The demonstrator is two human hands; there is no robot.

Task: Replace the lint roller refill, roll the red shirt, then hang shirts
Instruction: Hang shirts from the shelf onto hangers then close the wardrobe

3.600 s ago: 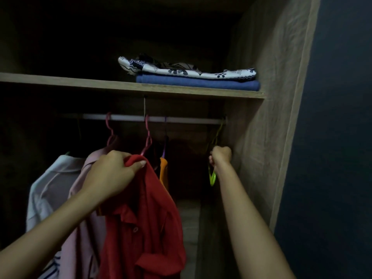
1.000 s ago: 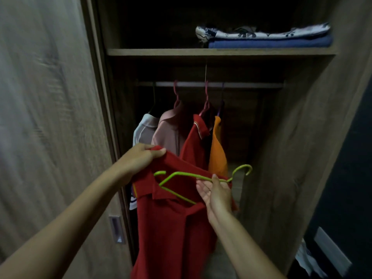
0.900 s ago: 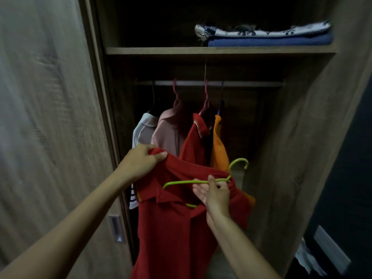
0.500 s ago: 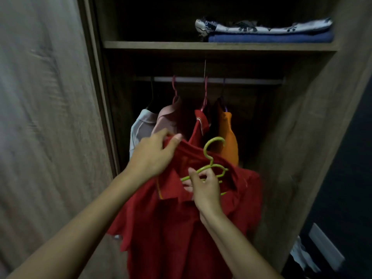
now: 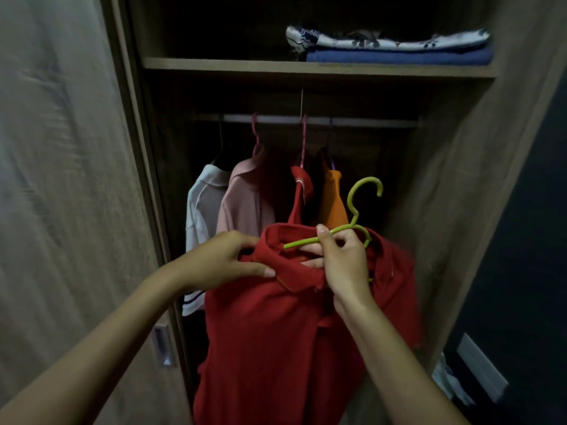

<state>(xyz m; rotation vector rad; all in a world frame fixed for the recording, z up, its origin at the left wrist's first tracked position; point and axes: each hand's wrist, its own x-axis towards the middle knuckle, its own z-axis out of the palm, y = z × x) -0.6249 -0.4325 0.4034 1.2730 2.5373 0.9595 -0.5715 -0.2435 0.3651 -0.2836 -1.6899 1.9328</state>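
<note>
The left hand (image 5: 224,262) pinched the red shirt (image 5: 276,332) collar before the wardrobe; the right hand (image 5: 340,262) gripped the green hanger (image 5: 356,222), half threaded inside. A slack collar could slip off its unseated left arm

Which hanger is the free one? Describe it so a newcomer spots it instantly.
Start at the wardrobe rail under the shelf, then drop to the red shirt held up in front. The green hanger sits in its collar, pinched by the right hand. It alone is lime green and off the rail.
</note>
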